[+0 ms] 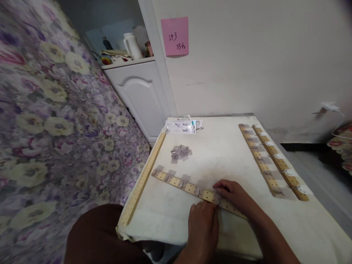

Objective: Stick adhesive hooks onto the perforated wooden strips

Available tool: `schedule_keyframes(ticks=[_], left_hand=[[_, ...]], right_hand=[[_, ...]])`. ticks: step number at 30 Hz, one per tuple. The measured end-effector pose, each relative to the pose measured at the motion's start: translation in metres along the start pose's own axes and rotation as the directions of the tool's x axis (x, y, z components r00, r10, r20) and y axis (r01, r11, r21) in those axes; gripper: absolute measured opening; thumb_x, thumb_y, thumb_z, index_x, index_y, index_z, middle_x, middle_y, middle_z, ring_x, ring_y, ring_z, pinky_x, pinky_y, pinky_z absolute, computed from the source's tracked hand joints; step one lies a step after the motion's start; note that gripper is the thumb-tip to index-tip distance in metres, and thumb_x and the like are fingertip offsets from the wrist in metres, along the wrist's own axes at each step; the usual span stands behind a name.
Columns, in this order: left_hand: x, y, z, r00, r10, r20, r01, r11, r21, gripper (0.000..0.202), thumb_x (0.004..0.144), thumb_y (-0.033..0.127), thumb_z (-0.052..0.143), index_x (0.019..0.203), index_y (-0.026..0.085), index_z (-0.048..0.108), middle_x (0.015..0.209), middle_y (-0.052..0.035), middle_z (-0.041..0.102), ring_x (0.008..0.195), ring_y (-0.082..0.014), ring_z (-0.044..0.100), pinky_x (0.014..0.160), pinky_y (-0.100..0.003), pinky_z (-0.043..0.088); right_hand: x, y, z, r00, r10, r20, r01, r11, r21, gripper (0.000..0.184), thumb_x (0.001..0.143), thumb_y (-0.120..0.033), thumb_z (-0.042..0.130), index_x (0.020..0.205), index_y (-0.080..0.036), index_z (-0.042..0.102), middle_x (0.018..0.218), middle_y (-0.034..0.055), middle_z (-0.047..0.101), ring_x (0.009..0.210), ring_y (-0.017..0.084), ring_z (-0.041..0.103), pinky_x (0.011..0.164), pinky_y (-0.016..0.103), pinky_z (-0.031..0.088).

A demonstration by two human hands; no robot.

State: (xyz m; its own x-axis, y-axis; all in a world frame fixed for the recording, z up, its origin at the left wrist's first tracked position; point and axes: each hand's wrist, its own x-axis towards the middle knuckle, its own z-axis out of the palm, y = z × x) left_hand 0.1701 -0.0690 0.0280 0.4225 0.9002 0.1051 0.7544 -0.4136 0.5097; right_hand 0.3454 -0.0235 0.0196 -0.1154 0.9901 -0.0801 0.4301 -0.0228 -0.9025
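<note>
A perforated wooden strip (pixel 189 187) lies slantwise across the table, with clear plastic cards bearing small silvery metal pieces spaced along it. My left hand (pixel 202 223) is closed, its curled fingers against the strip's near edge. Bent over the far side, my right hand (pixel 233 194) has thumb and fingers closed around a clear card (pixel 218 201) on the strip; its fingertips are partly hidden. The strip's right end passes under my right wrist. Beyond the strip sits a small pile of loose clear cards with metal pieces (pixel 180 152).
A bare perforated strip (pixel 143 179) runs along the table's left edge. Two strips stand to the right, one with clear cards (pixel 260 159), one with white cards (pixel 280 163). Flat packaging (pixel 180 127) lies at the back. A floral curtain (pixel 55 128) hangs left.
</note>
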Motion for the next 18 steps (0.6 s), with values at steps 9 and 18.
schedule_keyframes(ticks=[9, 18], left_hand=[[-0.0016, -0.0009, 0.0033, 1.000, -0.004, 0.000, 0.004, 0.999, 0.041, 0.019, 0.088, 0.014, 0.041, 0.089, 0.021, 0.059, 0.085, -0.0042, 0.064, 0.080, -0.0229, 0.055, 0.072, -0.038, 0.037], [-0.0012, -0.0008, 0.0019, 1.000, 0.008, -0.012, -0.007, 0.999, 0.043, 0.020, 0.085, 0.012, 0.043, 0.091, 0.022, 0.060, 0.087, -0.0040, 0.064, 0.080, -0.0226, 0.056, 0.072, -0.038, 0.038]], right_hand=[[-0.0003, 0.0003, -0.0001, 1.000, -0.001, -0.010, 0.000, 1.000, -0.023, 0.021, 0.078, -0.024, 0.053, 0.091, -0.018, 0.069, 0.088, 0.0049, 0.072, 0.084, 0.021, 0.063, 0.076, 0.033, 0.046], [0.0002, 0.0032, 0.0015, 1.000, -0.006, -0.011, 0.005, 1.000, -0.018, 0.022, 0.078, -0.025, 0.053, 0.091, -0.018, 0.069, 0.087, 0.0048, 0.071, 0.082, 0.020, 0.063, 0.074, 0.031, 0.046]])
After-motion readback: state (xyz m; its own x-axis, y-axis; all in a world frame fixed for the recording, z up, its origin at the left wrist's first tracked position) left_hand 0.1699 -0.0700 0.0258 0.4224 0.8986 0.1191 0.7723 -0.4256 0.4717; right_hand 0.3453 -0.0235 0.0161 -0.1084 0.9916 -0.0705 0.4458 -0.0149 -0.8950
